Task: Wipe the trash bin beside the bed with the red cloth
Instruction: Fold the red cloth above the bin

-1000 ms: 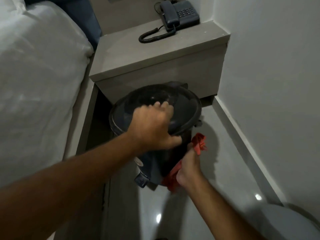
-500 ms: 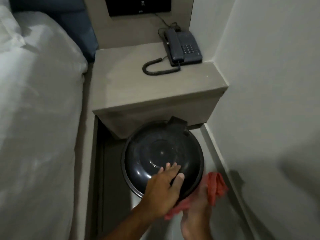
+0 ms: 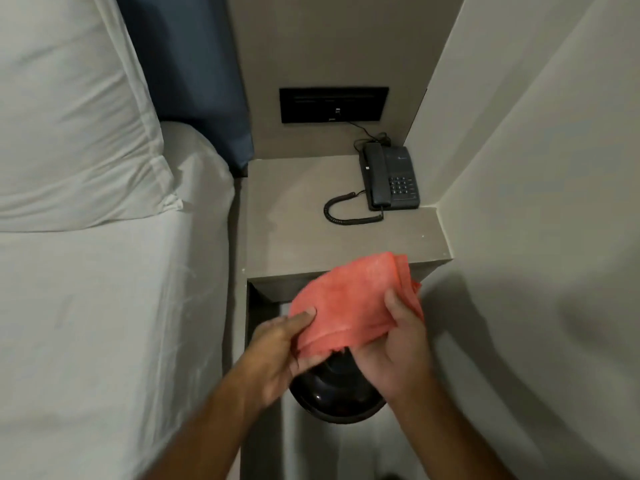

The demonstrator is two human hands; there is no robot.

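Note:
The red cloth is spread between both hands, held up above the trash bin. My left hand pinches its left edge and my right hand grips its right side. The black trash bin stands on the floor below the hands, in the gap between the bed and the wall; only the near part of its round glossy lid shows, the rest is hidden by the cloth and hands.
A beige nightstand stands just behind the bin, with a dark corded phone on it. The white bed with a pillow fills the left. A wall runs close on the right.
My left hand has left the bin lid and taken the cloth. Both hands have lifted the cloth clear of the bin's side and spread it. The view has risen and pulled back.

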